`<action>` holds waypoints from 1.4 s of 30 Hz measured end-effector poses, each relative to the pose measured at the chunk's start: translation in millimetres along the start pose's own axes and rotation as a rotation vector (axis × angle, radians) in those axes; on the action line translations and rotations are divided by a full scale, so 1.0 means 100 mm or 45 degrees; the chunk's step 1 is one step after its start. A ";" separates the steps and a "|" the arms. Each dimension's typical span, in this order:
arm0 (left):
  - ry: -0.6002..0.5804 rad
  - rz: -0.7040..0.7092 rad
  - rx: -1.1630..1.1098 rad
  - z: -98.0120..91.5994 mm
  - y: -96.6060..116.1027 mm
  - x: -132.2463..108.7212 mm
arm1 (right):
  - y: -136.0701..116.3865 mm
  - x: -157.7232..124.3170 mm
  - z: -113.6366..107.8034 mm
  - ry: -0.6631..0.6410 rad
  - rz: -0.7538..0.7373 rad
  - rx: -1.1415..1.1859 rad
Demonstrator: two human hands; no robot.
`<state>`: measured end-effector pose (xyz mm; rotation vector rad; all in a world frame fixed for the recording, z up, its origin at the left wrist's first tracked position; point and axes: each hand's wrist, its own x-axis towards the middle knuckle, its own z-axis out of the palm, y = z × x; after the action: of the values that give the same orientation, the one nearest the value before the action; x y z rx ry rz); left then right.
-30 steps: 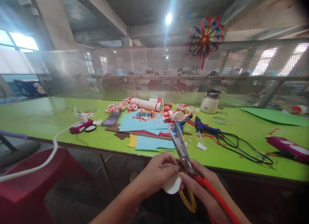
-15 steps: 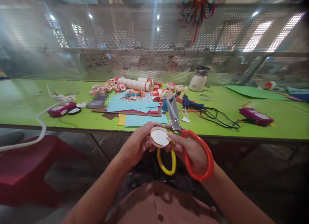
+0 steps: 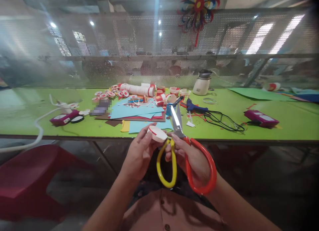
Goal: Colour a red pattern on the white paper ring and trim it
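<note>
Between my hands, in front of the table edge, is a small round white paper piece (image 3: 157,134) with a red line on it. My left hand (image 3: 141,151) pinches its left side. Large scissors (image 3: 176,122) with one yellow and one red handle loop hang on my right hand (image 3: 195,158), whose wrist side passes through the red loop. The blades point up and away, slightly apart. The right fingertips are at the right end of the paper piece, and whether they touch it is hard to tell.
On the green table (image 3: 224,133) lie blue paper sheets (image 3: 137,109), red-and-white paper rolls (image 3: 136,89), a blue glue gun (image 3: 196,107) with black cable, a kettle (image 3: 201,83) and purple boxes (image 3: 261,118). A red stool (image 3: 27,177) stands at the left.
The round piece has been tilted, so its side wall shows now instead of its flat white face. Both hands have moved slightly left, and the scissors' yellow loop has swung left and down.
</note>
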<state>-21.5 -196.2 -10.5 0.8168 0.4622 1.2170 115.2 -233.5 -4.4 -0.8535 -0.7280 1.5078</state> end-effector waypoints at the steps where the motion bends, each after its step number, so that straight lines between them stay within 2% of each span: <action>1: 0.041 -0.021 -0.046 0.00 0.03 0.01 | 0.01 -0.04 -0.03 0.011 -0.064 -0.101; 3: 0.099 -0.074 -0.126 0.01 0.09 0.02 | 0.02 -0.13 -0.11 0.073 -0.272 -0.440; 5: 0.144 -0.112 -0.188 0.01 0.14 0.02 | 0.03 -0.25 -0.24 0.105 -0.397 -0.913; 7: 0.185 -0.142 -0.236 0.02 0.18 0.02 | 0.05 -0.37 -0.39 0.009 -0.553 -1.320; 10: 0.191 -0.197 -0.263 0.03 0.18 0.02 | 0.09 -0.51 -0.64 -0.048 -0.774 -1.664; 12: 0.170 -0.216 -0.263 0.03 0.17 0.02 | 0.09 -0.58 -0.76 0.020 -1.009 -1.921; 14: 0.145 -0.222 -0.261 0.05 0.16 0.02 | 0.06 -0.62 -0.82 0.055 -1.142 -2.083; 16: 0.128 -0.227 -0.243 0.06 0.15 0.01 | -0.01 -0.63 -0.80 0.015 -1.178 -2.137; 20: 0.152 -0.187 -0.163 0.07 0.14 -0.01 | -0.15 -0.62 -0.71 -0.010 -1.115 -2.225; 27: 0.131 -0.040 0.017 0.03 0.12 -0.02 | -0.21 -0.62 -0.67 0.010 -1.111 -2.354; 34: 0.119 -0.156 0.059 0.00 0.13 -0.01 | -0.29 -0.62 -0.64 -0.036 -1.149 -2.410; 42: 0.112 -0.196 0.062 0.00 0.12 0.00 | -0.30 -0.61 -0.63 -0.076 -1.124 -2.404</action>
<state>-29.5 -194.3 -1.2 0.7572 0.6172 1.1056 186.2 -292.9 -6.4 -1.4121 -2.2247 -0.3422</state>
